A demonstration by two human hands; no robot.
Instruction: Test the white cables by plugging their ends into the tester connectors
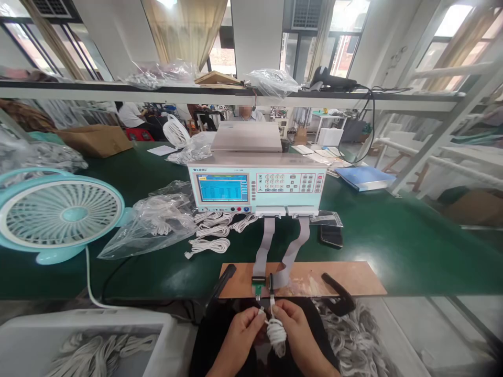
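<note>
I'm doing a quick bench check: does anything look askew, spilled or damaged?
The brown board has pale, scuffed-looking patches right of its middle, possibly wear or residue. The right ribbon cable curves sideways and its black connector sits on edge, unlike the left one. No spill is visible.

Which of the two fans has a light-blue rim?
The near fan, at the table's front left; the far fan, right of the cardboard box, has a white rim.

Both hands on a bundled white cable now (the tester's screen glowing blue), ribbons hanging down!
</note>
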